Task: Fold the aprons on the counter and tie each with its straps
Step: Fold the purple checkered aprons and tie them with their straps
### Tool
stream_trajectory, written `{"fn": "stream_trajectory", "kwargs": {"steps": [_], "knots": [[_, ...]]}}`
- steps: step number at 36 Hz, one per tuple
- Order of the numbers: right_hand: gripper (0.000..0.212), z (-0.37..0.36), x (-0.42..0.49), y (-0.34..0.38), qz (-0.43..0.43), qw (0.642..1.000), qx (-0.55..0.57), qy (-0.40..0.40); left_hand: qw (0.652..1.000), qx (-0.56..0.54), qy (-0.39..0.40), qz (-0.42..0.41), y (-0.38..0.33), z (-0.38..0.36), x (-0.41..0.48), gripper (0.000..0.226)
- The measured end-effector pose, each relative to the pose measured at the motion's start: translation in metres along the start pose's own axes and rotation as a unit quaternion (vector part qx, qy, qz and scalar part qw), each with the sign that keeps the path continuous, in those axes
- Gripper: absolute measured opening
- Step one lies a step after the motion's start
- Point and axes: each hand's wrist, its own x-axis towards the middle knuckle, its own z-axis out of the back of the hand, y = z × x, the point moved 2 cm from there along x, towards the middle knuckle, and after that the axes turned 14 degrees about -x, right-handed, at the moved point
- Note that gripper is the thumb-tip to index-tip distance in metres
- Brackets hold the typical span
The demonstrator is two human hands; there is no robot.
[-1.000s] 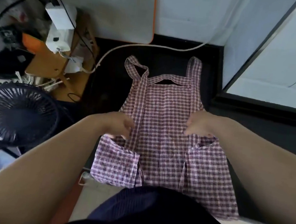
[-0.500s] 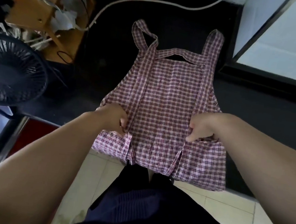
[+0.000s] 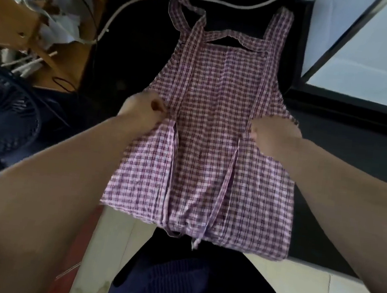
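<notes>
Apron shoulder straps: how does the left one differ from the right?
The left strap is twisted into an open loop that leans left; the right strap lies flat and straight. The dark counter shows through the left strap's loop; the right strap shows no gap. Shared: same purple check, both run from the top of the apron bib, neither is held; the left hand and right hand pinch the apron lower down.

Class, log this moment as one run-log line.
stage: folding | left hand: grips apron edge | right hand: grips apron edge | straps: untied

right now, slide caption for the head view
Left hand and right hand grip a checked apron by its sides on the counter.
</notes>
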Motion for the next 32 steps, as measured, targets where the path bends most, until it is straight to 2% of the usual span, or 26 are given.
{"fn": "stream_trajectory", "kwargs": {"steps": [2,4,7,9,11,13,15,17,18,21,23,27,32], "knots": [[0.026,0.011,0.012,-0.002,-0.018,0.999,0.002,-0.049,0.998,0.019,-0.050,-0.018,-0.014,0.005,0.013,0.002],[0.022,0.027,0.021,-0.005,-0.050,0.988,0.015,-0.147,0.994,0.026,-0.096,-0.045,-0.028,0.008,0.027,0.005],[0.011,0.053,0.031,-0.012,-0.090,0.949,-0.001,-0.301,0.978,0.067,-0.179,-0.080,-0.046,0.008,0.045,0.014],[0.010,0.062,0.034,-0.015,-0.115,0.932,0.037,-0.342,0.965,0.100,-0.224,-0.097,-0.053,0.006,0.045,0.018],[0.017,0.061,0.037,-0.013,-0.127,0.942,0.050,-0.307,0.976,0.088,-0.181,-0.079,-0.046,-0.001,0.044,0.036],[0.035,0.052,0.037,-0.005,-0.131,0.959,0.063,-0.245,0.995,0.049,-0.085,-0.012,-0.026,-0.011,0.041,0.063],[0.037,0.035,0.037,0.006,-0.104,0.964,0.174,-0.173,0.997,0.067,-0.020,0.033,-0.009,-0.020,0.032,0.077],[0.040,0.014,0.037,0.019,-0.087,0.950,0.288,-0.077,0.996,0.081,-0.014,0.030,0.000,-0.025,0.019,0.085],[0.043,0.006,0.036,0.024,-0.088,0.942,0.317,-0.059,0.997,0.075,-0.017,0.026,0.003,-0.025,0.014,0.086],[0.037,-0.002,0.029,0.031,-0.084,0.940,0.320,-0.079,0.989,0.145,0.002,0.003,0.008,-0.028,0.000,0.078],[0.043,-0.002,0.023,0.034,-0.078,0.944,0.312,-0.073,0.984,0.176,-0.003,0.007,0.012,-0.029,-0.003,0.069],[0.039,-0.001,0.017,0.035,-0.091,0.948,0.302,-0.052,0.983,0.168,-0.029,0.062,0.013,-0.031,-0.003,0.064],[0.033,-0.002,0.019,0.036,-0.101,0.949,0.297,-0.040,0.987,0.145,-0.024,0.059,0.006,-0.027,0.000,0.032]]}}
